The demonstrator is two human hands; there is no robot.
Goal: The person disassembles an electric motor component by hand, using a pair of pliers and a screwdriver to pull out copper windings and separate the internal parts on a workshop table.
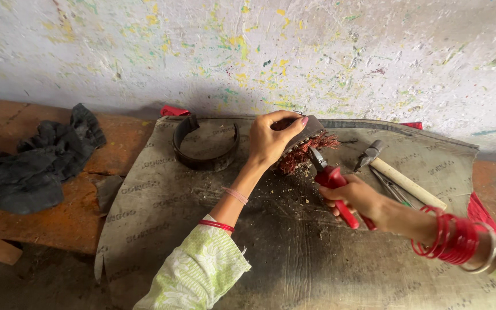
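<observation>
Head view | left hand (268, 140) grips brush (302, 146), centre | right hand (354, 201) clasps pliers (331, 181) | risk: jaws slip, nicking fingers.

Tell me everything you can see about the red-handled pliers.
The pliers have glossy red handles, plastic-looking, and short dark metal jaws. The right hand grips the handles, tilting the tool up and leftward above the grey mat. The jaw tips meet the reddish bristles of the brush piece, which the left hand holds from above. Whether the jaws pinch bristles is unclear.
</observation>
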